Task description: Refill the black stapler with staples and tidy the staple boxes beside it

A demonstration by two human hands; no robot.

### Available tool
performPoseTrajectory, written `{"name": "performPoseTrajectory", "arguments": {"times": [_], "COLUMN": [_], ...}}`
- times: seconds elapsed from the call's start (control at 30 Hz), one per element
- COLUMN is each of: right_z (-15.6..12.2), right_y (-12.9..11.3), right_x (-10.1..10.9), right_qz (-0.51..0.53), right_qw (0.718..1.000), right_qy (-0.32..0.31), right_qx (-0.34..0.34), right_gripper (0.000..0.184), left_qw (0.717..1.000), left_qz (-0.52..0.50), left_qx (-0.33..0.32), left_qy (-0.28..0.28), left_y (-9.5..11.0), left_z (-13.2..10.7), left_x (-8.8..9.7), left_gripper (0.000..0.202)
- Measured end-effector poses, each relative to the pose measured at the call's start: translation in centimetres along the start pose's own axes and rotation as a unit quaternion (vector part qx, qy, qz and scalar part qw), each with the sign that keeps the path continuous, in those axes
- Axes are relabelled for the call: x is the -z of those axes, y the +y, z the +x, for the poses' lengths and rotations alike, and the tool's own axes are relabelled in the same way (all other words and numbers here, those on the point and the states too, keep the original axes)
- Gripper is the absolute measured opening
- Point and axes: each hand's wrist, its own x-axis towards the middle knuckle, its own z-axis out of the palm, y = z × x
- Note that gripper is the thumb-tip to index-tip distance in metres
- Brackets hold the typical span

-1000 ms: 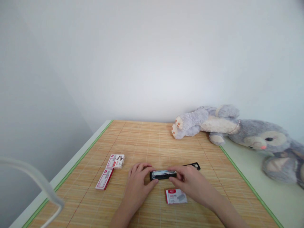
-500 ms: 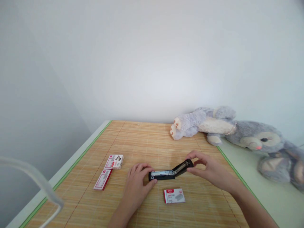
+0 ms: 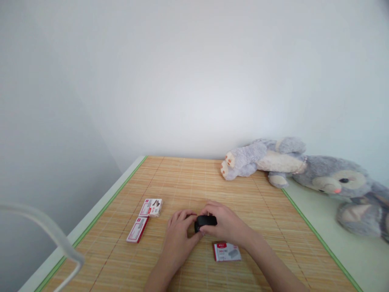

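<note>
In the head view, the stapler (image 3: 207, 220) lies near the middle of the mat (image 3: 188, 184), black top uppermost, with no lettering legible on it. The left hand (image 3: 180, 237) grips its left end between thumb and fingers; the right hand (image 3: 226, 223) grasps it from the other side. Just nearer the person lies the near box (image 3: 227, 252), with a red band, grey picture and lettering too small to read. Off to the left, the lower box (image 3: 137, 230) bears a red-outlined label and small red logo, also illegible; just beyond it, the upper box (image 3: 151, 207) shows similar markings and a stapler-like picture.
</note>
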Motion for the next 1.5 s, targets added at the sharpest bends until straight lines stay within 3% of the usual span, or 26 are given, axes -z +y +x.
{"name": "performPoseTrajectory", "arguments": {"times": [0.17,0.27,0.37,0.5,0.63,0.73,0.8,1.0,1.27,1.33,1.43,1.5], "right_z": [-2.5,-4.3,-5.7,-7.0,-8.9,-10.2,-10.5,-8.9,-8.5,-8.8,-9.3,-9.4], "right_y": [2.9,5.2,6.9,7.6,7.0,6.2,5.5,3.3,3.2,3.4,3.4,3.3], "right_x": [1.6,2.6,3.4,4.1,3.8,2.2,0.6,-3.5,-4.8,-5.0,-5.0,-5.1], "right_qz": [0.014,0.013,0.032,0.057,0.088,0.143,0.182,0.313,0.323,0.319,0.322,0.323], "right_qw": [0.997,0.987,0.977,0.969,0.961,0.951,0.941,0.906,0.893,0.892,0.889,0.888], "right_qy": [0.05,0.097,0.119,0.12,0.117,0.126,0.139,0.149,0.196,0.204,0.206,0.206], "right_qx": [-0.066,-0.128,-0.174,-0.209,-0.235,-0.242,-0.249,-0.244,-0.245,-0.246,-0.251,-0.255], "right_gripper": [0.018,0.025,0.034,0.04,0.043,0.042,0.043,0.047,0.057,0.06,0.062,0.064], "left_qw": [1.0,0.994,0.968,0.948,0.977,0.992,0.993,0.989,0.988,0.994,0.996,0.96], "left_qz": [-0.017,-0.057,-0.086,-0.113,-0.08,-0.058,-0.057,-0.072,-0.083,-0.074,0.034,0.158], "left_qx": [-0.004,-0.071,-0.17,-0.217,-0.125,-0.054,-0.042,-0.063,-0.066,-0.046,0.039,0.14], "left_qy": [0.017,-0.06,-0.166,-0.204,-0.154,-0.101,-0.09,-0.11,-0.109,-0.07,0.075,0.183], "left_y": [1.0,3.4,6.7,8.8,6.2,3.2,2.1,2.8,2.8,2.2,-0.4,-3.5], "left_z": [-0.7,-1.1,-1.1,-0.7,-0.4,-0.5,-0.6,-0.1,-0.2,-0.8,-2.5,-4.2], "left_x": [0.0,0.1,0.0,-0.4,0.3,1.4,1.8,0.8,0.0,0.6,2.8,4.9], "left_gripper": [0.046,0.067,0.085,0.083,0.066,0.062,0.059,0.068,0.081,0.076,0.038,0.036]}}
